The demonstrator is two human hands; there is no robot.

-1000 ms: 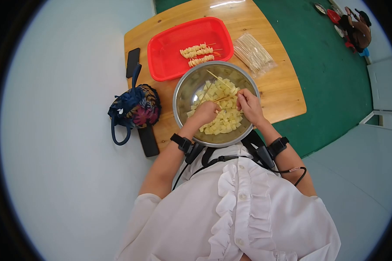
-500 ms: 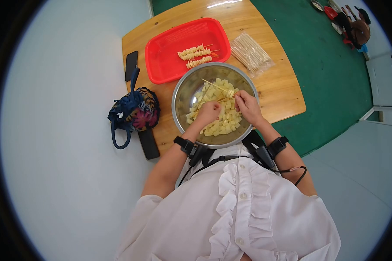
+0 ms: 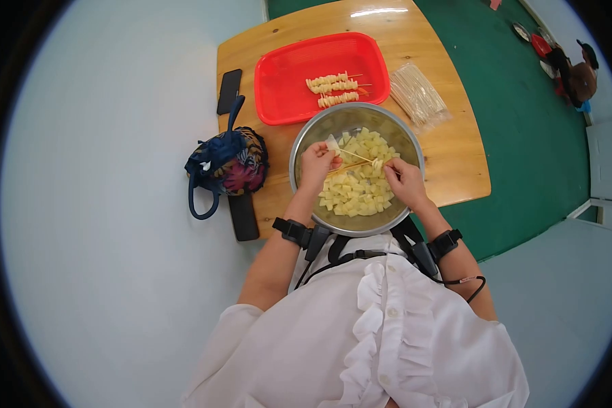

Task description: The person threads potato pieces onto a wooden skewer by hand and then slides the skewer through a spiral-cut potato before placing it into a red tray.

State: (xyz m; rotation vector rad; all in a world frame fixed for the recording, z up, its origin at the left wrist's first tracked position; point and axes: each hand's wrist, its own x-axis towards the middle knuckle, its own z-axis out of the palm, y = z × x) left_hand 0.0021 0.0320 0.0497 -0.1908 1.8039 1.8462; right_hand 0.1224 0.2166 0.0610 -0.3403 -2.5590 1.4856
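Over the steel bowl, my left hand pinches a thin pale potato slice at the tip of a wooden skewer. My right hand is closed on the skewer's other end, where a few slices are threaded close to the fingers. Beneath both hands, many pale yellow potato pieces fill the bowl's bottom. More sticks lie across the pieces, partly hidden by my left hand.
Behind the bowl, a red plastic basket holds several loaded skewers. A bag of bare skewers lies to its right. At left are a patterned handbag and two dark phones. A person sits far right.
My left hand has risen out of the pieces, now with a slice at the skewer's tip. My right hand stays on the skewer. The whole view has shifted slightly.
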